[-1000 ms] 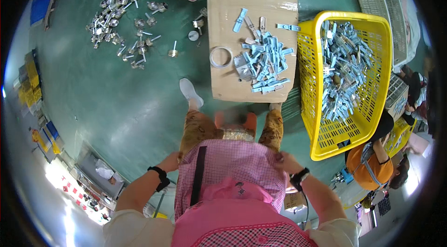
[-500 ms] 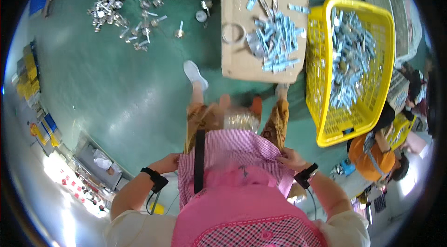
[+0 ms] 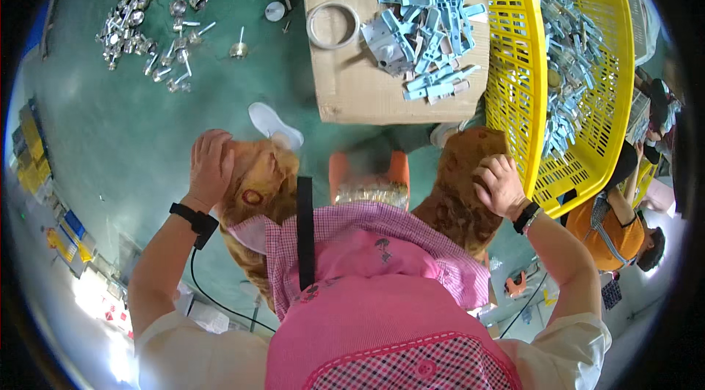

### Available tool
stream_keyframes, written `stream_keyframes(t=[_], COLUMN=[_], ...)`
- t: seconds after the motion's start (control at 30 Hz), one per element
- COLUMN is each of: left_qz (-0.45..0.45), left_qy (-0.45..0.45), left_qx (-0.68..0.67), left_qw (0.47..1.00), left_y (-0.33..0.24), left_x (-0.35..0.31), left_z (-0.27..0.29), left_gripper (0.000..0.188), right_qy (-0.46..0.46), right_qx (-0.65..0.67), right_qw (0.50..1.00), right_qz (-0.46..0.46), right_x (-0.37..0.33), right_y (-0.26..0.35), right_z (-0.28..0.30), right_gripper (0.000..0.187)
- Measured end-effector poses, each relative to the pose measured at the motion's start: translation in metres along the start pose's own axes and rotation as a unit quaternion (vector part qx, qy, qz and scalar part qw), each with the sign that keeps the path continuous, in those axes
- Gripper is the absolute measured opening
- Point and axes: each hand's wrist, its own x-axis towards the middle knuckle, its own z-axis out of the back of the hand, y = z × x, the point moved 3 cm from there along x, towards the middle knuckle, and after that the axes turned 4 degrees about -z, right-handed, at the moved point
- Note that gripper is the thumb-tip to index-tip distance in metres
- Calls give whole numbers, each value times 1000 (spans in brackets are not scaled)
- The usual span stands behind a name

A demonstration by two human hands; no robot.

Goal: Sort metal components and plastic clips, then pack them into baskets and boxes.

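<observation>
My left hand (image 3: 211,170) is closed at the outer side of my left knee, its curled fingers on the brown patterned trouser leg (image 3: 268,177). On the other side, my right hand (image 3: 499,186) has its fingers bent around the cloth of the right trouser leg (image 3: 466,199). A pink checked apron (image 3: 352,236) lies over my lap between them. Ahead of my knees stands a cardboard-topped surface (image 3: 389,107) with a heap of light-blue peg-shaped clips (image 3: 440,23). A pale ring (image 3: 333,25), like a tape roll, lies left of the heap.
A yellow basket (image 3: 540,96) of similar blue clips stands at the right. Round-headed metal parts with stems (image 3: 136,15) lie scattered on the green floor (image 3: 147,125) at far left. Between my legs is a low stool with orange legs (image 3: 397,170). A person in orange (image 3: 606,236) sits farther right.
My hands have left the apron's sides and moved forward and outward to the trouser legs at my knees. The cardboard appears nearer. Another person's gloved hand at its far edge is out of view.
</observation>
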Motion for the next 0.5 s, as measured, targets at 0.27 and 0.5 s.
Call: stream_keyframes(t=[0.27, 0.5], left_qz=[-45, -31], left_qy=[-47, -146], left_qx=[60, 67], left_qw=[996, 987], left_y=[3, -28], left_x=[33, -1], left_z=[-37, -41], left_gripper=[36, 34], right_qy=[-52, -155], right_qx=[-9, -98], right_qw=[998, 979], right_qz=[39, 92], right_x=[-1, -10], right_y=[-30, -7], right_z=[-6, -20], right_gripper=[35, 39])
